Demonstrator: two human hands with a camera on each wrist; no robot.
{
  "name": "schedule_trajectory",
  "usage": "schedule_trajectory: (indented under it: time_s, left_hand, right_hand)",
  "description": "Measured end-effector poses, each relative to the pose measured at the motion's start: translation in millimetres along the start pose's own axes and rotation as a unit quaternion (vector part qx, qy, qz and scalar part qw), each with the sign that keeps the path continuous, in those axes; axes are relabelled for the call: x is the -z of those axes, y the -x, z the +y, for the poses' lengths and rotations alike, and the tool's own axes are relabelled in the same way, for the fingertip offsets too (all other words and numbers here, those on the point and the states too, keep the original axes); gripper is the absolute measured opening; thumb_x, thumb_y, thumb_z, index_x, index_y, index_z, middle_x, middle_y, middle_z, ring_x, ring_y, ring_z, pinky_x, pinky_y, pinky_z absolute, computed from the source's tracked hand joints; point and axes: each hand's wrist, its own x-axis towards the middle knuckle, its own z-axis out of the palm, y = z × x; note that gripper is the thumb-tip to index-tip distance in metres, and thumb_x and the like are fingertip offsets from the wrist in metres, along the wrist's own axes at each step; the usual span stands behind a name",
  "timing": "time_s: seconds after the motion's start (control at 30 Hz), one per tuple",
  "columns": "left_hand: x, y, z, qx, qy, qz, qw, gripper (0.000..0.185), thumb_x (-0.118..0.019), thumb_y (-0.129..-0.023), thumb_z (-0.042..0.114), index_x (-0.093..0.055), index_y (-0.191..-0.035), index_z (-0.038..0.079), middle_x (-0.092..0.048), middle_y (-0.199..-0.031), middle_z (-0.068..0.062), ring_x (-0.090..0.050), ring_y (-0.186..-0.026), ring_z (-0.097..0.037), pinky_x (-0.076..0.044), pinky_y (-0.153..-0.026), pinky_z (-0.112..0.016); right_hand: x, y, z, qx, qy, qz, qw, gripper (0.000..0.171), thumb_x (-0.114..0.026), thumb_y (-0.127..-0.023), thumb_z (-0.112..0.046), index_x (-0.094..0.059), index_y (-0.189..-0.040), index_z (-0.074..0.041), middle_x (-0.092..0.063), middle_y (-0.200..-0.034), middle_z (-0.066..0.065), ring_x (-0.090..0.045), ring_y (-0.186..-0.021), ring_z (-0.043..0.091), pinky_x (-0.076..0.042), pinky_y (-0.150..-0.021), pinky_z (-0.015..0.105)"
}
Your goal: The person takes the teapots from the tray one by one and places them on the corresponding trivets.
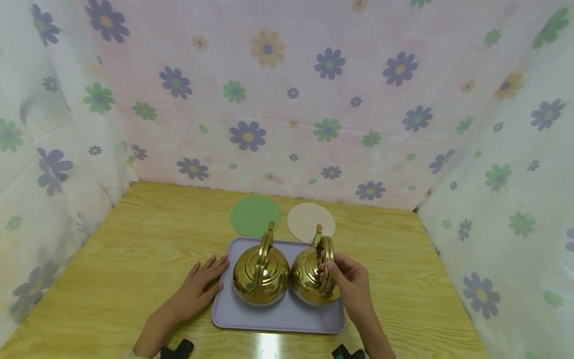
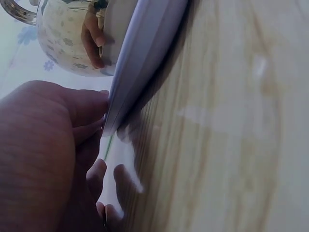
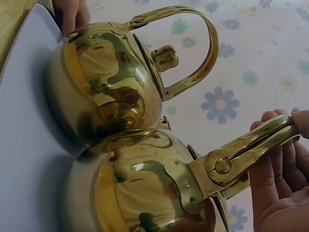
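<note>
Two shiny gold kettles, each with an arched handle and a spout pointing away, stand side by side on a lilac tray [image 1: 278, 320]. By the handle of the right kettle [image 1: 307, 285], my right hand [image 1: 355, 286] has a grip, thumb on the near side and fingers passing under it. In the right wrist view that handle [image 3: 251, 150] leans towards the hand. The left kettle [image 1: 275, 281] has its handle upright, with no hand on it. Along the tray's left edge lies my left hand [image 1: 199, 286], fingers fairly straight and touching the rim [image 2: 123, 77].
Behind the tray, a green round mat [image 1: 255, 212] and a cream round mat [image 1: 311, 219] lie on the wooden table [image 1: 394, 259]. Flowered cloth [image 1: 287, 109] hangs around the back and sides.
</note>
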Motion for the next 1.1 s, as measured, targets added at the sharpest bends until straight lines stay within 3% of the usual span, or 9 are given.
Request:
schedule_trajectory:
  time_s: [0.27,0.43,0.67,0.97,1.1]
  left_hand:
    - [-1.7,5.1,-4.3,0.001,0.008,-0.002,1.0000,0.050,-0.057,-0.104,0.021,-0.050,-0.150,0.005,-0.041,-0.160,-0.014,-0.029,-0.146,-0.052,-0.003,-0.122,-0.064]
    - [-5.9,6.0,-3.7,-0.007,0.009,0.010,0.9999,0.049,-0.057,-0.104,0.019,-0.050,-0.150,0.005,-0.043,-0.159,-0.015,-0.033,-0.144,-0.052,0.004,-0.126,-0.045]
    - [-6.1,1.9,-2.3,-0.020,0.002,0.028,0.9994,0.048,-0.059,-0.103,0.018,-0.052,-0.149,0.005,-0.045,-0.157,-0.016,-0.036,-0.142,-0.052,0.007,-0.124,-0.027]
    - [-6.7,3.8,-3.5,-0.005,-0.003,0.036,0.9993,0.048,-0.060,-0.102,0.019,-0.053,-0.149,0.007,-0.046,-0.157,-0.013,-0.035,-0.146,-0.042,0.006,-0.123,-0.025]
    - [-7.7,3.5,-2.7,-0.013,-0.018,0.044,0.9988,0.048,-0.060,-0.102,0.018,-0.054,-0.148,0.007,-0.048,-0.156,-0.013,-0.038,-0.144,-0.043,0.006,-0.123,-0.024]
  right_hand:
    - [-3,2,1,-0.015,0.008,0.020,1.000,0.030,-0.061,-0.101,-0.004,-0.061,-0.120,0.019,-0.074,-0.089,-0.001,-0.069,-0.080,0.008,-0.059,-0.072,0.021]
    - [-5,3,-2,-0.038,0.006,0.036,0.999,0.032,-0.061,-0.101,-0.008,-0.062,-0.121,0.018,-0.073,-0.089,0.000,-0.069,-0.079,0.008,-0.058,-0.070,0.021]
    - [-8,2,-4,-0.026,-0.002,0.053,0.998,0.031,-0.062,-0.101,-0.006,-0.062,-0.120,0.019,-0.073,-0.090,0.003,-0.070,-0.080,0.010,-0.061,-0.075,0.023]
    - [-11,2,-3,0.008,0.013,0.053,0.998,0.028,-0.063,-0.099,-0.003,-0.064,-0.115,0.020,-0.074,-0.086,0.001,-0.069,-0.076,0.008,-0.060,-0.071,0.021]
    - [-9,3,-3,0.024,0.020,0.047,0.998,0.028,-0.062,-0.100,-0.003,-0.064,-0.114,0.021,-0.073,-0.086,0.003,-0.070,-0.077,0.009,-0.059,-0.071,0.021]
